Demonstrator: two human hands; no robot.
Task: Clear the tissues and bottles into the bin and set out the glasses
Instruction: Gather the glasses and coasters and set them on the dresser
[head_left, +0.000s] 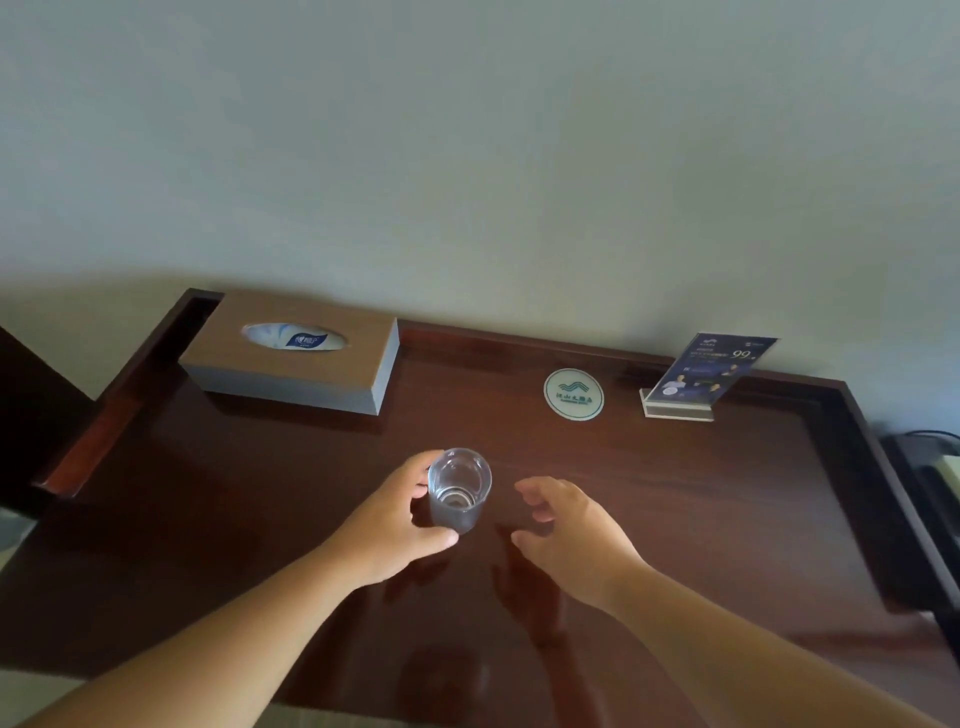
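Note:
A clear drinking glass (459, 491) stands upright near the middle of the dark wooden desk (701, 493). My left hand (397, 525) grips it from the left, with fingers behind it and the thumb curled round its front. My right hand (569, 525) hovers just right of the glass with fingers loosely bent, holding nothing and apart from the glass. A round white coaster (573, 394) with a green logo lies farther back, to the right of the glass.
A wooden tissue box (296, 361) sits at the back left against the wall. A blue leaflet in a clear stand (698, 382) is at the back right. The desk has a raised rim (878, 457). Dark equipment (935, 467) lies beyond the right edge.

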